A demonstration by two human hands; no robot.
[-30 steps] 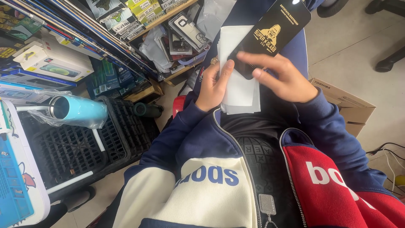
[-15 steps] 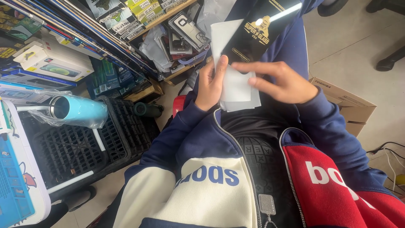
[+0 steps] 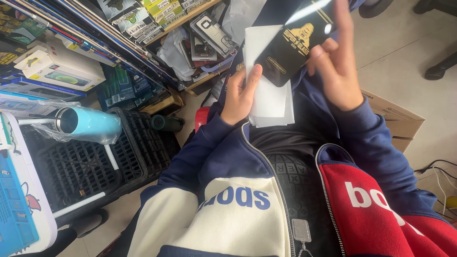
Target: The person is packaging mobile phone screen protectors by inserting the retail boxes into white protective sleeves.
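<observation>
My left hand (image 3: 240, 93) grips a stack of thin white sheets (image 3: 271, 102) by its left edge, thumb lying on top. My right hand (image 3: 335, 64) holds a black flat packet with gold print (image 3: 290, 50) at its right side, fingers spread upward. The packet is tilted and overlaps the upper part of the white sheets. Both hands are raised above my lap, in front of my blue, white and red zipped jacket (image 3: 247, 190).
A light blue metal bottle in clear plastic (image 3: 88, 123) lies on a black plastic crate (image 3: 90, 162) at left. Shelves with boxed and packaged phone accessories (image 3: 143, 28) stand behind. A cardboard box (image 3: 395, 119) sits at right on the tiled floor. Cables (image 3: 438, 169) lie beyond it.
My right hand has lifted the black packet up and away from the white sheets, tilting it more. My left hand has stayed on the sheets.
</observation>
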